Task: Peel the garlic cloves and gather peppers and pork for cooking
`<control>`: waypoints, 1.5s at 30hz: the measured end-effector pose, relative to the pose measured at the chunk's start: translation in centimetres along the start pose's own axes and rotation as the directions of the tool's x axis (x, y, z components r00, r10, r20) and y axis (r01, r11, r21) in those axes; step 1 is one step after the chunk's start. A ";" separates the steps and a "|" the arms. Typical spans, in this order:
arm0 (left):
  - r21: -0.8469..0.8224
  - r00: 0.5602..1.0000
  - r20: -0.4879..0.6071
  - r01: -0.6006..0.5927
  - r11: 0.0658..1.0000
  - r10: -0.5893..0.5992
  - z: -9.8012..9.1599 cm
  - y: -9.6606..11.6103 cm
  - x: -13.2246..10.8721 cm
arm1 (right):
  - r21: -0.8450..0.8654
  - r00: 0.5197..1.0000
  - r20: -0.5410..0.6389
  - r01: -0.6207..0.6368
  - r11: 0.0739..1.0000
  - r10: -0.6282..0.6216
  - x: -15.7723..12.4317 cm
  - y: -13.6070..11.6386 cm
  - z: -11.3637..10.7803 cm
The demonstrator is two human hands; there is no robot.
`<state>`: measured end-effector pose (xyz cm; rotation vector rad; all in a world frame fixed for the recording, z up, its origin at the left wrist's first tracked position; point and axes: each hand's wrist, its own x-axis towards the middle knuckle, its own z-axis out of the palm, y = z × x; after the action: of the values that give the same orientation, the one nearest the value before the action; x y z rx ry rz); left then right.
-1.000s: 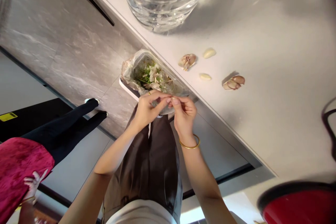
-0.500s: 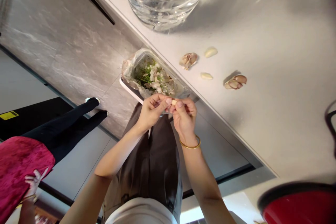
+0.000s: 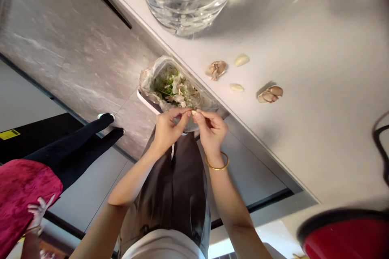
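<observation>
A small pale garlic clove point(image 3: 194, 112) is pinched at the fingertips of my right hand point(image 3: 212, 129), which has a gold bangle at its wrist. My left hand point(image 3: 169, 128) is closed in a pinch against the clove's other end; whether peel is between those fingers is too small to tell. Both hands are over the near edge of a lined trash bin point(image 3: 146, 79) holding green stems and papery scraps. On the counter lie two peeled cloves, a plumper one point(image 3: 242, 60) and a slimmer one point(image 3: 236, 87), beside two unpeeled garlic pieces, one left point(image 3: 216, 70) and one right point(image 3: 270, 94).
A large clear water jug point(image 3: 182, 12) stands on the white counter point(image 3: 319, 129) at the top. A red, black-rimmed object point(image 3: 346, 232) is at the lower right. Another person in a pink top point(image 3: 27, 190) stands at the left on the tiled floor.
My two hands have moved slightly apart and a little left, with the clove at their fingertips now less exposed. The counter items have shifted slightly left in view.
</observation>
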<state>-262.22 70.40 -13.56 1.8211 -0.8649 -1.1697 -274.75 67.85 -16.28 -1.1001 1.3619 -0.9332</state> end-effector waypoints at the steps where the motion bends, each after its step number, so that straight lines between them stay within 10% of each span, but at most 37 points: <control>1: 0.088 0.999 -0.005 -0.037 0.995 0.038 -0.4 0.2 0.1 | -0.031 1.000 0.013 0.028 0.999 -0.028 0.0 0.0 -0.1; 7: 0.297 0.973 0.054 -0.230 0.927 0.224 -1.2 1.0 0.3 | -0.096 0.989 0.100 0.118 0.988 -0.108 0.1 -0.5 -0.8; 20: 0.073 0.987 0.156 -0.059 0.996 0.047 -1.7 0.2 1.4 | 0.406 0.992 0.083 -0.120 0.906 0.095 0.3 -1.2 -0.9; 32: -0.045 0.841 0.151 -0.520 0.853 0.520 -1.4 0.8 1.2 | 0.436 0.856 0.310 -0.515 0.738 0.414 0.4 -2.5 -0.2; 45: 0.310 0.782 0.223 -0.623 0.718 0.582 -3.1 2.0 1.1 | -0.105 0.978 0.114 -0.164 0.981 0.176 0.2 -4.3 -0.3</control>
<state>-259.24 69.29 -11.45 1.5494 -1.6913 -0.7054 -274.63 66.51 -12.22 -1.0757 1.3857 -0.6716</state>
